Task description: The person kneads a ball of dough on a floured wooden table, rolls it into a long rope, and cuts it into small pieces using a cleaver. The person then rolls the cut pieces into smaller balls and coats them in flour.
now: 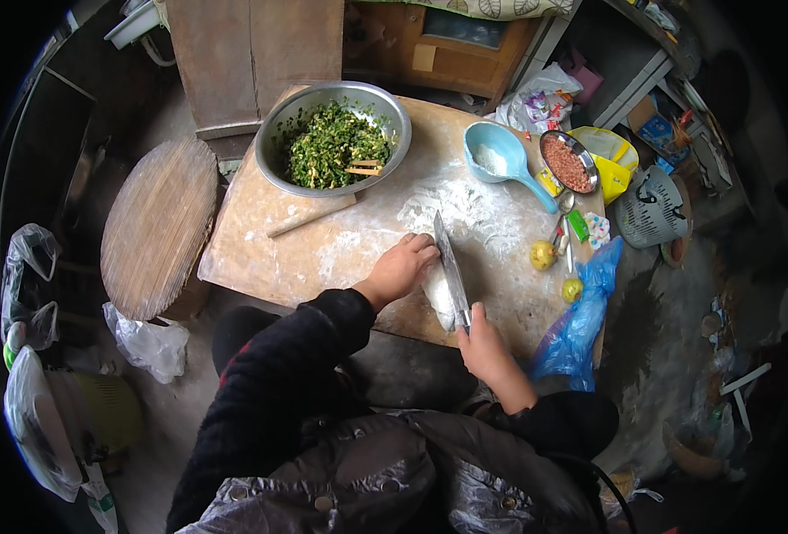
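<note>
On floured board (340, 249), right hand (487, 347) gripping knife (450, 262), left hand (403, 267) steadying dough (436, 298)

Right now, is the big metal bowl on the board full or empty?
Partly full. The metal bowl holds a heap of chopped green filling, with chopsticks resting in it; bare metal shows on its inner wall above the filling.

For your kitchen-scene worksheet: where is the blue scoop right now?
In the head view, the blue scoop lies on the floured board's far right part, between the metal bowl of chopped greens and the small dish of reddish grains.
</note>
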A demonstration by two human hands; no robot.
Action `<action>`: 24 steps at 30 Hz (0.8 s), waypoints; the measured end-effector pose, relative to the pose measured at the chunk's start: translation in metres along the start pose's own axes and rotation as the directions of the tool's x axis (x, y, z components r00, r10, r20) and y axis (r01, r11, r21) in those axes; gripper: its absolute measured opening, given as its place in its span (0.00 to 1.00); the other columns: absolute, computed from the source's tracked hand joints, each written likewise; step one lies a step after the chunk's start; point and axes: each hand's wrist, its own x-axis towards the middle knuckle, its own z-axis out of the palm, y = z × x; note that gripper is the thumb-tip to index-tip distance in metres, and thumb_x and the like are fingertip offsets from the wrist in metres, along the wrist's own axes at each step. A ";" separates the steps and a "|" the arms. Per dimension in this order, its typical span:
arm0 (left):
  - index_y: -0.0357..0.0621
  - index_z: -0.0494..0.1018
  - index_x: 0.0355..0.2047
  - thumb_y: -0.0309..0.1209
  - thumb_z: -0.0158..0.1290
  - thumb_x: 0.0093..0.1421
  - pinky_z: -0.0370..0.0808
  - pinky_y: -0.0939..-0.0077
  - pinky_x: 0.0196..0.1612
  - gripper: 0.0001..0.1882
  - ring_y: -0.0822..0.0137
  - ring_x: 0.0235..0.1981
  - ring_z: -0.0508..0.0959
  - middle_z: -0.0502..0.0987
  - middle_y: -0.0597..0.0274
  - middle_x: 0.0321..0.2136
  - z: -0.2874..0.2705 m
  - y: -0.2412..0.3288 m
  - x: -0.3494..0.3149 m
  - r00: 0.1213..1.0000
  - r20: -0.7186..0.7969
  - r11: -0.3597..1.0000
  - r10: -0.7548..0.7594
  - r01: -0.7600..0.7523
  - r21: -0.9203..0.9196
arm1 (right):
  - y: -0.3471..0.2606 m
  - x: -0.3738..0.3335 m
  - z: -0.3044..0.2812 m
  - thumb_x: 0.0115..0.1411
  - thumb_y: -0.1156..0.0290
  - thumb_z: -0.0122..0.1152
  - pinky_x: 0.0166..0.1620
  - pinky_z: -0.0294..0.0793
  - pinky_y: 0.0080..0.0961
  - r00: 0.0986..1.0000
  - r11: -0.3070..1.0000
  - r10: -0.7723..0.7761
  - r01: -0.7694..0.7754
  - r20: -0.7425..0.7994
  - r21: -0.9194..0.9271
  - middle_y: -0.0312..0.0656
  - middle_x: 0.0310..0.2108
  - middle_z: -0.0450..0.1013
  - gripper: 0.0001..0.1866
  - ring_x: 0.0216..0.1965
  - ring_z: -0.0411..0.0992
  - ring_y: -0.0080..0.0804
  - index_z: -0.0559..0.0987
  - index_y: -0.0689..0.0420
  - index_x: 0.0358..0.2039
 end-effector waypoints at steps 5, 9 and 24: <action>0.42 0.73 0.40 0.23 0.57 0.48 0.71 0.61 0.50 0.16 0.49 0.44 0.72 0.72 0.55 0.42 0.003 -0.010 -0.001 0.998 0.043 0.998 -0.039 0.041 -0.055 | 0.002 0.020 -0.005 0.61 0.70 0.55 0.38 0.71 0.55 0.995 1.000 0.023 -0.021 0.100 -0.020 0.65 0.31 0.74 0.22 0.36 0.73 0.66 0.60 0.68 0.50; 0.42 0.74 0.39 0.22 0.58 0.47 0.72 0.61 0.50 0.17 0.49 0.43 0.72 0.73 0.55 0.41 0.005 -0.018 -0.001 0.994 0.077 0.994 -0.080 0.085 -0.064 | 0.013 0.041 -0.004 0.59 0.70 0.56 0.41 0.72 0.53 0.983 0.997 0.071 -0.063 0.167 -0.052 0.67 0.34 0.74 0.25 0.39 0.73 0.66 0.61 0.69 0.53; 0.46 0.71 0.36 0.29 0.54 0.55 0.70 0.64 0.48 0.08 0.53 0.41 0.69 0.70 0.58 0.36 -0.010 0.009 -0.033 0.972 0.133 0.973 -0.194 0.173 0.152 | 0.017 0.061 0.006 0.58 0.70 0.59 0.41 0.74 0.50 1.000 1.000 0.022 -0.022 -0.014 -0.008 0.65 0.35 0.75 0.25 0.39 0.74 0.64 0.65 0.65 0.55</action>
